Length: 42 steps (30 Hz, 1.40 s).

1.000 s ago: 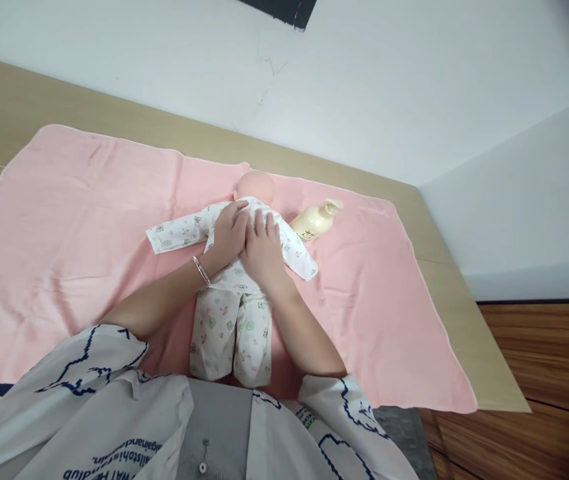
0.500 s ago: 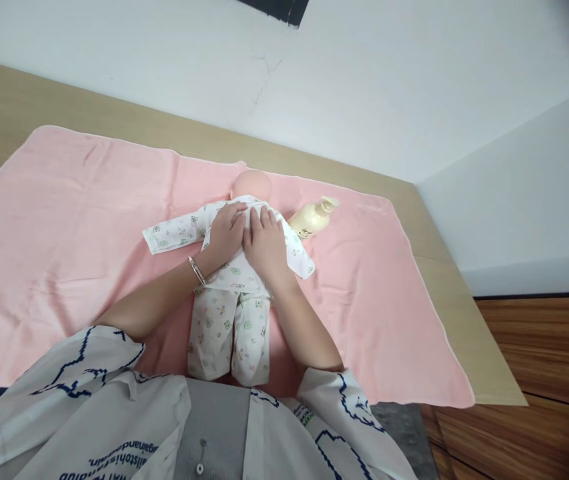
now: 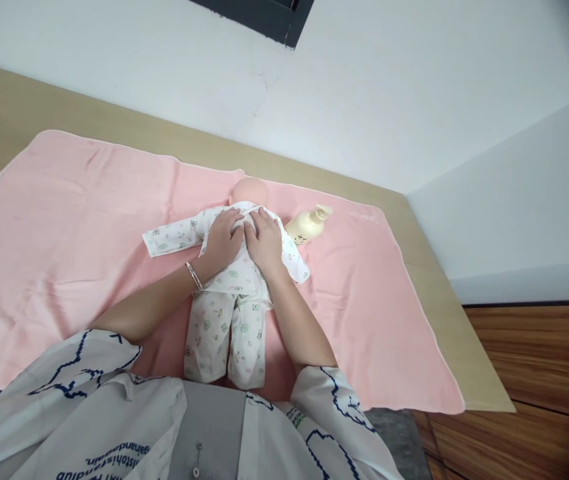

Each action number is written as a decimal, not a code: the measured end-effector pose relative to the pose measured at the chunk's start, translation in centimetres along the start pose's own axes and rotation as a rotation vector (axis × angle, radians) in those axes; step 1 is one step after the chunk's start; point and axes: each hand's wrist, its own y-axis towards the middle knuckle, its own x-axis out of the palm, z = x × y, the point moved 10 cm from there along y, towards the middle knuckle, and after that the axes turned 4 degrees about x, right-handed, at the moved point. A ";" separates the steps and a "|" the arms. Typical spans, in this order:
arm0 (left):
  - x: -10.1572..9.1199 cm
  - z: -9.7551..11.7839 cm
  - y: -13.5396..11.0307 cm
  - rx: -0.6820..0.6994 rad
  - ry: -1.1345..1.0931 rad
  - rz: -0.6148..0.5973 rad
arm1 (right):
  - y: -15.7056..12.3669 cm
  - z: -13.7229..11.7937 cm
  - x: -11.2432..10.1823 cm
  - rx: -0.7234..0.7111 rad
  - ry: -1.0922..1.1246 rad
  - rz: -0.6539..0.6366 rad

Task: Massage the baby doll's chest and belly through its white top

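Note:
A baby doll (image 3: 248,191) in a white patterned top (image 3: 239,275) and matching trousers (image 3: 209,330) lies on a pink blanket (image 3: 84,220), its bald head toward the wall. Both my hands lie flat on the upper part of the top. My left hand (image 3: 224,238), with a bracelet above the wrist, rests on the left side, fingers stretched out. My right hand (image 3: 265,241) rests beside it, fingers also extended. Between the two thumbs there is a narrow gap. One sleeve (image 3: 174,235) stretches out to the left; the other sleeve (image 3: 297,263) slants down to the right.
A cream pump bottle (image 3: 309,225) lies tilted on the blanket, close to the doll's right-hand sleeve. The wooden table (image 3: 444,327) shows around the blanket and meets a white wall (image 3: 164,73) at the back. A wood-grain floor (image 3: 539,360) is at lower right.
The camera view has shifted slightly. Both hands stay on the doll's top, with their thumbs now a little more apart from the fingers. The doll and bottle keep their places.

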 end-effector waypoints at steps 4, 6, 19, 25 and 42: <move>-0.2 -1.1 -0.7 -0.014 0.060 -0.010 | -0.1 0.1 0.0 -0.050 -0.008 0.013; -0.2 -1.5 -0.8 -0.019 0.101 -0.030 | 0.0 0.3 0.0 -0.073 0.012 0.015; 0.0 0.1 -0.4 0.041 0.198 -0.122 | -1.0 0.0 -0.6 -0.006 0.031 -0.103; 0.1 -0.5 0.0 -0.006 0.239 -0.141 | -2.4 -1.4 -1.0 -0.026 -0.070 -0.097; 0.3 0.6 0.4 0.091 0.363 -0.246 | -2.8 -1.5 -1.0 0.001 -0.192 -0.090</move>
